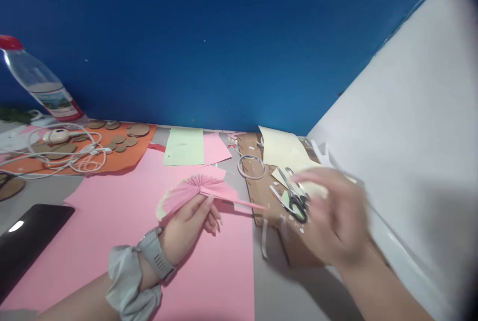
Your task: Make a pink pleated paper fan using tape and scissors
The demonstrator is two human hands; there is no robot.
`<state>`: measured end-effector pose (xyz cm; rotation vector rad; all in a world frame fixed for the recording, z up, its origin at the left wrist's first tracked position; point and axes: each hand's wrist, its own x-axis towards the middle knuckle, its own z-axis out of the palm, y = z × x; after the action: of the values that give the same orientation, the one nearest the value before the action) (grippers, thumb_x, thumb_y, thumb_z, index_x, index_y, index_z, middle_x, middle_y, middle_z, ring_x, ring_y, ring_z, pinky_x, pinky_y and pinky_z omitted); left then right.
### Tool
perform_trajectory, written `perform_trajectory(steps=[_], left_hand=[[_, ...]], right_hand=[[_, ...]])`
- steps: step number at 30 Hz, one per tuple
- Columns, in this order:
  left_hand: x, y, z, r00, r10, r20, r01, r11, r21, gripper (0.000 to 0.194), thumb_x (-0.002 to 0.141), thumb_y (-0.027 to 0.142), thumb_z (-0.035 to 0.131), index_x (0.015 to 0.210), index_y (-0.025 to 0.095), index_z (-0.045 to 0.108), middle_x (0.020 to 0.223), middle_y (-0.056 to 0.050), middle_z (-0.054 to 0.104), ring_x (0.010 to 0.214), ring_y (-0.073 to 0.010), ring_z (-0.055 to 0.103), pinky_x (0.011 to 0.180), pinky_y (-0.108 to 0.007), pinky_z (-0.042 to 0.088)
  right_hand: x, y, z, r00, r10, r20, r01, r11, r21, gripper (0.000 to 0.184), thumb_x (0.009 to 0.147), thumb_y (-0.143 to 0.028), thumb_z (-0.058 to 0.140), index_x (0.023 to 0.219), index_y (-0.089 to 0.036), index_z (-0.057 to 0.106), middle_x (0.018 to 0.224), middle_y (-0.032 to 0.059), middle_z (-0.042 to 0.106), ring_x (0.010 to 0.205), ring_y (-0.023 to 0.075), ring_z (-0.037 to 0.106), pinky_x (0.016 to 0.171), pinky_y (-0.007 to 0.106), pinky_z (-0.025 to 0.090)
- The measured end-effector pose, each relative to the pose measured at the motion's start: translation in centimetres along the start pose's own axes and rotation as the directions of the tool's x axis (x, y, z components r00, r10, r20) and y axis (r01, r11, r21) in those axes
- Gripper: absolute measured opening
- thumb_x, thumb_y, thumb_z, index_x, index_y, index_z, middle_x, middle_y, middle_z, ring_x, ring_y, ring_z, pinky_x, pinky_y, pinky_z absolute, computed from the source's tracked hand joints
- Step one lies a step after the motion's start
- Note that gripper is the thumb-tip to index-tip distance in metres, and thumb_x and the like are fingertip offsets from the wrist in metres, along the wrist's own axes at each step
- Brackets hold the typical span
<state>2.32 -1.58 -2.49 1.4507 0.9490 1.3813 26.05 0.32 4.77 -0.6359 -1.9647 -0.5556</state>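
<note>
Pleated fan in my left hand, scissors beside my right hand.
My left hand pinches the fan at its gathered base; my right is loosely curled and blurred, so I cannot tell if it holds anything. The crimped pink paper spreads just beyond my left hand, its slim flat strip pointing right, toward the scissors, which lie nearer my right: black loops toward me, metal blades angled away leftward over brown cardboard. Farther off stand a smooth pale ring and blue wall.

I face a deep-blue wall behind my gray desk; on my right stands a white side wall with a soft gray shadow.
</note>
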Motion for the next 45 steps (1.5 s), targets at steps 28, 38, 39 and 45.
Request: perform_trajectory(steps=[28,38,39,45], left_hand=[[-1.0,0.5,-0.6,0.975,0.215,0.050,-0.217,0.974,0.057,0.032,0.091,0.041,0.037,0.078,0.015,0.049,0.060,0.002,0.050,0.046,-0.0060,0.042,0.045,-0.018,0.035],[-1.9,-0.1,-0.2,0.972,0.231,0.046,-0.235,0.943,0.236,0.022,0.091,0.034,0.041,0.081,0.017,0.050,0.068,-0.001,0.059,0.048,-0.0098,0.053,0.047,-0.023,0.045],[-1.8,-0.1,-0.2,0.973,0.230,0.009,-0.225,0.943,0.247,0.020,0.090,0.034,0.042,0.081,0.018,0.051,0.068,-0.001,0.061,0.047,-0.0100,0.054,0.047,-0.023,0.045],[-1.5,0.4,-0.1,0.985,0.170,-0.043,-0.151,0.947,0.283,0.024,0.089,0.037,0.045,0.105,0.022,0.054,0.073,0.000,0.067,0.045,-0.0112,0.056,0.047,-0.023,0.046]], right_hand=[[-2.8,-3.9,4.0,0.791,-0.569,0.226,0.587,0.809,-0.019,0.016,0.084,-0.009,0.050,0.091,-0.021,0.059,0.090,-0.0010,0.067,0.087,0.0131,0.054,0.088,0.031,0.034],[-2.1,-2.9,3.2,0.924,-0.170,0.342,0.019,0.915,0.404,0.044,0.091,-0.052,0.026,0.102,-0.019,0.053,0.083,0.0072,0.061,0.080,0.0205,0.055,0.074,0.038,0.043],[-2.1,-3.0,3.3,0.915,-0.195,0.353,0.028,0.904,0.426,0.042,0.092,-0.050,0.027,0.099,-0.019,0.054,0.080,0.0065,0.061,0.076,0.0196,0.055,0.071,0.036,0.043],[-2.1,-4.3,4.3,0.892,-0.308,0.330,0.124,0.871,0.475,0.042,0.079,-0.048,0.059,0.107,-0.017,0.052,0.104,0.0100,0.060,0.099,0.0190,0.054,0.085,0.032,0.044]])
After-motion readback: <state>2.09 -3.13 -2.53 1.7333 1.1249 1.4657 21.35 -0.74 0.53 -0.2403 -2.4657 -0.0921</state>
